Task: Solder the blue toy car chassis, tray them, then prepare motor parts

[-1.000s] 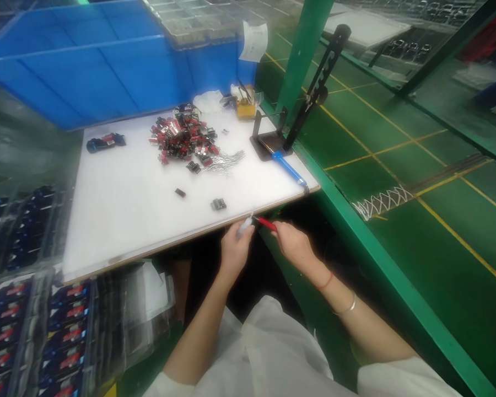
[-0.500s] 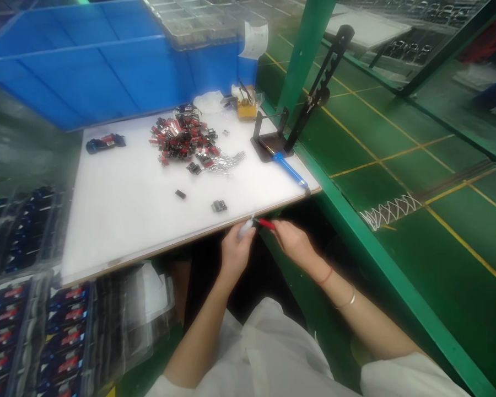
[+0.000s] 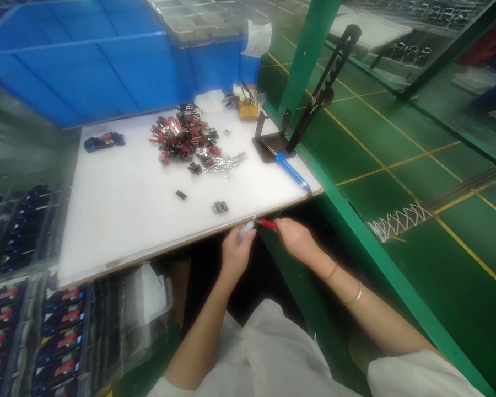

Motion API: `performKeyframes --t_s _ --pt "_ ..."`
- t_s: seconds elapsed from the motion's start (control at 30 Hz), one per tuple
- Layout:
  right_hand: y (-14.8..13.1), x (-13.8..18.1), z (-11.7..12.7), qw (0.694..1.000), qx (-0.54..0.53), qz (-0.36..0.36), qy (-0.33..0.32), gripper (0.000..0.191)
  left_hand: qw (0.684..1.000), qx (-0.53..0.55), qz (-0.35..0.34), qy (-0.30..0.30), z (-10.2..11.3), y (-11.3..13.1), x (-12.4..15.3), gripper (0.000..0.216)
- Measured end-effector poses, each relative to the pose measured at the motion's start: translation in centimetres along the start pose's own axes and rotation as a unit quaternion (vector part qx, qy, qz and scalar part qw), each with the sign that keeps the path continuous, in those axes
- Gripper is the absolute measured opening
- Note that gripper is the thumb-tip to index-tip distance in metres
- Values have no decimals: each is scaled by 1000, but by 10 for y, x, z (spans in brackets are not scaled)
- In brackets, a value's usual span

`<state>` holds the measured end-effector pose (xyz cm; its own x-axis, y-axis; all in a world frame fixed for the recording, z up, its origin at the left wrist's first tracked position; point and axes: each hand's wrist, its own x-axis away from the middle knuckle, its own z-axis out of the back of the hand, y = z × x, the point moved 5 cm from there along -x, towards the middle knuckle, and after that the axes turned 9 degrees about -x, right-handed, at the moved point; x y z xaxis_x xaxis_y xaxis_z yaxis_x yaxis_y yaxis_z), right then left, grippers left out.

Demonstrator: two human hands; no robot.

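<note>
Just off the front edge of the white tabletop [image 3: 128, 220], my left hand [image 3: 236, 251] is closed on a small whitish piece [image 3: 246, 229], its exact kind blurred. My right hand [image 3: 296, 240] grips a slim red-handled tool [image 3: 268, 224]. The tool's dark tip meets the whitish piece at the left fingertips; whether it is a driver or tweezers cannot be made out. Near the hands on the tabletop lie a small grey part with dark slots [image 3: 220, 207] and a little black block [image 3: 181, 194].
Red and black small parts [image 3: 179, 135] are heaped on the table beside thin metal pins [image 3: 229, 162]. A blue soldering iron [image 3: 291, 171] leans in its black stand [image 3: 268, 149]. Behind is a blue bin [image 3: 107, 71]; trays of toy cars [image 3: 66, 336] are at lower left.
The view shifts slightly. My right hand and the red-handled tool sit a touch further right in the picture; both hands keep their holds.
</note>
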<state>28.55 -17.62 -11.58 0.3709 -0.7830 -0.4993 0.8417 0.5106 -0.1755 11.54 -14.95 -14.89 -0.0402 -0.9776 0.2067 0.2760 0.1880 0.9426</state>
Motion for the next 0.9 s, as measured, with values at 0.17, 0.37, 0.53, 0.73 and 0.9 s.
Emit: performKeyframes --t_s 0.17,0.37,0.53,0.73,0.9 --pt "4 1 -4 1000 1 -11 -15 26 1000 11 5 0 0 -1 -1 33" --pt "6 -2 -13 999 11 -16 -38 27 1000 12 13 6 1 -3 -2 33" --pt "3 -5 -14 998 27 -29 -55 28 1000 9 13 9 0 -5 -2 35" --pt "-4 -2 -9 995 34 -48 -77 27 1000 2 1 23 -1 -5 -1 37" --pt "3 -4 -19 994 22 -71 -83 29 999 28 20 10 -2 -8 -4 39"
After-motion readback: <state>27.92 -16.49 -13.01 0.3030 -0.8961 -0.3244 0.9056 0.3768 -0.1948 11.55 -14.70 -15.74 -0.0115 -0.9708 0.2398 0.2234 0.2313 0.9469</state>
